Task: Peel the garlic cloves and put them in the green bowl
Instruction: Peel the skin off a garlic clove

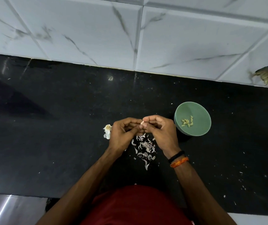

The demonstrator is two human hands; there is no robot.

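While your red shirt (139, 207) fills the bottom centre of the frame, both your forearms reach up to meet in the middle, above the black speckled stone counter (48, 143). Your right wrist carries a black thread band and an orange one (178, 159). Between your wrists, a scatter of pale papery garlic skins (144, 148) lies on the counter. Your left hand (121, 133) and right hand (160, 130) are curled together, fingertips pinching one small pinkish garlic clove (142, 122) between them. Just left of your left hand sits a white garlic bulb remnant (107, 131), partly hidden. Right of your right hand, just beside it, stands the round green bowl (199, 109), with several peeled yellowish cloves (187, 123) inside. Across the top of the frame runs a white marble-veined tiled wall (130, 30).
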